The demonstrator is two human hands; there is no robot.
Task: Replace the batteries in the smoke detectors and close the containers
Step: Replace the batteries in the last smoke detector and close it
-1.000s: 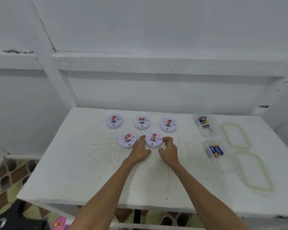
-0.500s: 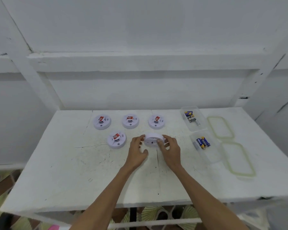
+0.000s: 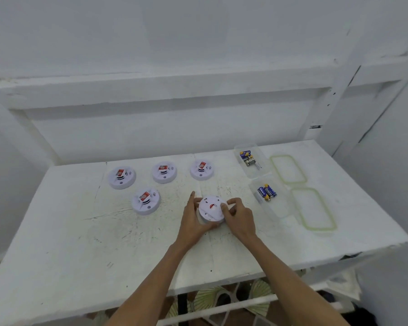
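Observation:
I hold one white round smoke detector (image 3: pixel 211 209) tilted up off the white table (image 3: pixel 80 243), its flat back turned toward me. My left hand (image 3: pixel 192 223) cups it from the left and below. My right hand (image 3: pixel 239 218) grips its right edge, thumb on the back face. Several other smoke detectors lie face up with red labels: three in a back row (image 3: pixel 122 177) (image 3: pixel 164 172) (image 3: pixel 201 170) and one in front (image 3: pixel 146 200). Two clear open containers hold batteries, the far container (image 3: pixel 251 160) and the near container (image 3: pixel 270 196).
Two clear lids with green seals lie right of the containers, the far lid (image 3: pixel 287 169) and the near lid (image 3: pixel 312 209). A white wall ledge runs behind the table. The table's right edge is close to the near lid.
Both hands closed on the front right detector, lifted it off the table and turned it over so its back shows. My view shifted left and down.

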